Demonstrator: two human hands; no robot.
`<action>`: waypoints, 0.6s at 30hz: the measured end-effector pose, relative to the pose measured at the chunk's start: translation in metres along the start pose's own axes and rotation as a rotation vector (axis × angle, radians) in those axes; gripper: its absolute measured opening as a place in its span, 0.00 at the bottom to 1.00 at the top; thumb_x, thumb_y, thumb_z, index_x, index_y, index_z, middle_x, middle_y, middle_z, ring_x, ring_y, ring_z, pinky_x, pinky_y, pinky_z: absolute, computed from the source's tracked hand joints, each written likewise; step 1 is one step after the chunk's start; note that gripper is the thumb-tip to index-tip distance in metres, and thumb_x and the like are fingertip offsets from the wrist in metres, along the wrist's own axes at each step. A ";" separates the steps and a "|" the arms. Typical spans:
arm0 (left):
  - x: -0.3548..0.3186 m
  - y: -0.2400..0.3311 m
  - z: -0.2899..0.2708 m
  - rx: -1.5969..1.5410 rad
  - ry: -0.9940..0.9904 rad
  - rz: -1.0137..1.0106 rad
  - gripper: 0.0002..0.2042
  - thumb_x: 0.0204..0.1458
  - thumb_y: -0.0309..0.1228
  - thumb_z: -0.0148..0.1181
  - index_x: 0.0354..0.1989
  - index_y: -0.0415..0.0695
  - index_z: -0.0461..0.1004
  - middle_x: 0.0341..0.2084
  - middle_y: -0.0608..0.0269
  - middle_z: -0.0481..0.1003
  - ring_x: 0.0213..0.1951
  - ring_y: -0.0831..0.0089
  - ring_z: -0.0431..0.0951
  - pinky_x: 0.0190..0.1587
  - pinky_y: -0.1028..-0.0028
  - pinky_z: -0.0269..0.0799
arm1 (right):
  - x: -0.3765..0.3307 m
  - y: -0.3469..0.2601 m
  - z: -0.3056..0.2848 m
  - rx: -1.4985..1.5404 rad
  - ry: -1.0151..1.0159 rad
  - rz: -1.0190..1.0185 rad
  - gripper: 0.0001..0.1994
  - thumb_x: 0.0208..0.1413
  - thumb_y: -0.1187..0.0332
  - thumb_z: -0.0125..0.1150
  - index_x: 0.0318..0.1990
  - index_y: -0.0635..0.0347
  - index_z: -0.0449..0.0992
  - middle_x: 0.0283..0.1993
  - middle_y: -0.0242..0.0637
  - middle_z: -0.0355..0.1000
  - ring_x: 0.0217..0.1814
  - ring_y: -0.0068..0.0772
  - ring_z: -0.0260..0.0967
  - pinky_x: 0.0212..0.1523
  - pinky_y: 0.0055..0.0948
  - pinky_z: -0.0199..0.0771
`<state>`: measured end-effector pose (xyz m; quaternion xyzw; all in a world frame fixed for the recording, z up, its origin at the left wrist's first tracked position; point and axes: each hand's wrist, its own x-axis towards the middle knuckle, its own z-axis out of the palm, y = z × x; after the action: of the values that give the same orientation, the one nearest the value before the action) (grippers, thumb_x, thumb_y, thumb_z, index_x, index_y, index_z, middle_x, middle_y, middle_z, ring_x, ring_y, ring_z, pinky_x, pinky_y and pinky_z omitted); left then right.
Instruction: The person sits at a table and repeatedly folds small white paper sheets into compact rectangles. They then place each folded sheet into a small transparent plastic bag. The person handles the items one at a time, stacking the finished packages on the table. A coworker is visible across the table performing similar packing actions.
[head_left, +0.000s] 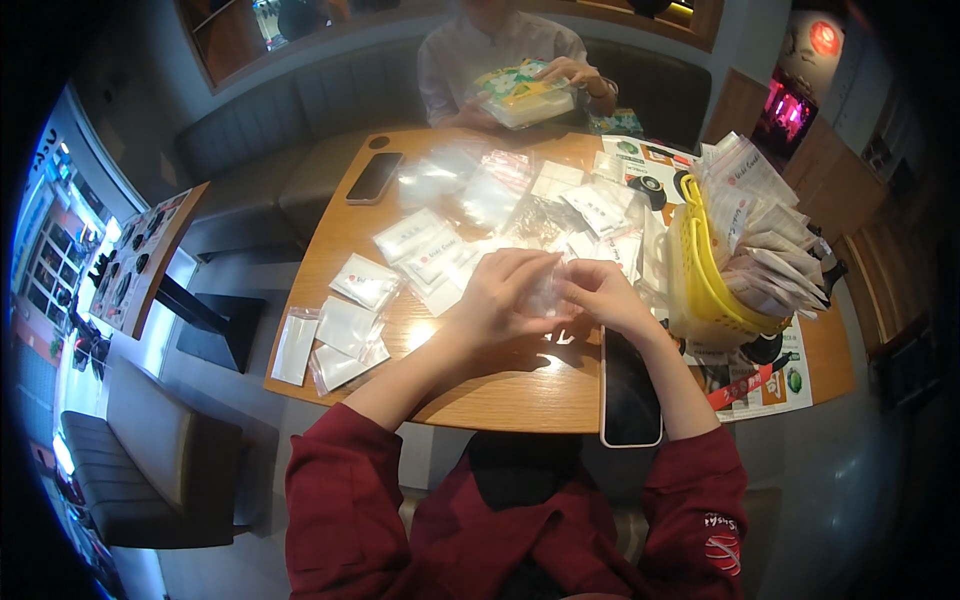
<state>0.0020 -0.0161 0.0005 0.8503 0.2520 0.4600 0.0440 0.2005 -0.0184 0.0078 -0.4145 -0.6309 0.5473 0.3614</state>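
My left hand [500, 298] and my right hand [608, 296] meet over the middle of the table. Between them is a small clear plastic bag [543, 290], and the fingers of both are closed on it. Whether anything is inside the bag cannot be made out. Flat white packets in clear sleeves [425, 250] lie beyond my left hand, with more white packets [345, 330] near the table's left edge. Past my hands are loose clear plastic bags [490, 200] and a heap of white printed packets [600, 208].
A yellow basket [700, 270] full of wrapped packets [775, 250] stands at the right on printed paper mats [790, 385]. One phone [630, 390] overhangs the near edge; another phone [374, 178] lies far left. Opposite, a person [500, 55] holds a green-and-yellow package [525, 95].
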 end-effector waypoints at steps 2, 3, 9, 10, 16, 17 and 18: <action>0.001 -0.001 0.001 0.001 0.035 -0.083 0.36 0.32 0.38 0.72 0.54 0.43 0.66 0.42 0.55 0.70 0.45 0.58 0.69 0.48 0.64 0.64 | -0.001 -0.001 -0.002 0.080 0.011 0.029 0.17 0.51 0.60 0.65 0.42 0.64 0.76 0.30 0.30 0.74 0.28 0.16 0.69 0.29 0.15 0.68; 0.003 0.001 0.000 0.022 0.055 -0.128 0.37 0.32 0.37 0.72 0.55 0.43 0.65 0.41 0.54 0.69 0.44 0.57 0.69 0.48 0.64 0.64 | -0.001 -0.005 -0.001 0.122 0.016 0.045 0.18 0.51 0.60 0.64 0.43 0.65 0.76 0.30 0.32 0.75 0.29 0.17 0.70 0.29 0.15 0.69; -0.001 -0.002 0.003 -0.117 -0.006 -0.286 0.36 0.36 0.35 0.71 0.57 0.40 0.62 0.46 0.51 0.67 0.49 0.62 0.67 0.50 0.67 0.63 | -0.004 -0.006 0.003 -0.135 0.071 -0.014 0.12 0.52 0.64 0.63 0.38 0.65 0.79 0.31 0.34 0.76 0.30 0.19 0.71 0.32 0.17 0.70; 0.001 0.000 0.005 -0.171 0.037 -0.293 0.34 0.39 0.36 0.70 0.56 0.39 0.62 0.46 0.52 0.68 0.48 0.65 0.68 0.49 0.69 0.65 | -0.003 -0.004 0.000 -0.154 0.105 -0.065 0.12 0.52 0.64 0.63 0.37 0.65 0.79 0.30 0.34 0.76 0.30 0.19 0.71 0.32 0.18 0.70; 0.005 0.001 -0.001 -0.836 -0.070 -0.832 0.18 0.54 0.37 0.57 0.46 0.36 0.71 0.34 0.62 0.76 0.36 0.79 0.75 0.38 0.79 0.71 | -0.002 -0.011 -0.004 -0.138 0.243 -0.166 0.11 0.53 0.65 0.62 0.35 0.64 0.79 0.30 0.33 0.76 0.32 0.18 0.70 0.34 0.20 0.69; 0.006 0.002 -0.002 -0.850 -0.085 -0.872 0.17 0.55 0.37 0.57 0.46 0.36 0.71 0.34 0.62 0.76 0.36 0.78 0.75 0.39 0.79 0.71 | -0.003 -0.011 -0.002 -0.115 0.235 -0.161 0.10 0.53 0.65 0.61 0.34 0.64 0.79 0.30 0.32 0.76 0.32 0.18 0.70 0.34 0.20 0.69; 0.006 0.002 -0.003 -0.864 -0.098 -0.911 0.17 0.55 0.37 0.57 0.46 0.36 0.71 0.35 0.62 0.76 0.37 0.78 0.75 0.40 0.79 0.71 | -0.003 -0.011 -0.001 -0.095 0.226 -0.159 0.10 0.53 0.65 0.61 0.34 0.64 0.78 0.30 0.32 0.75 0.32 0.18 0.69 0.35 0.20 0.69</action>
<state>0.0026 -0.0154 0.0075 0.5832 0.3778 0.4159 0.5866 0.2009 -0.0219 0.0190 -0.4389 -0.6421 0.4365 0.4523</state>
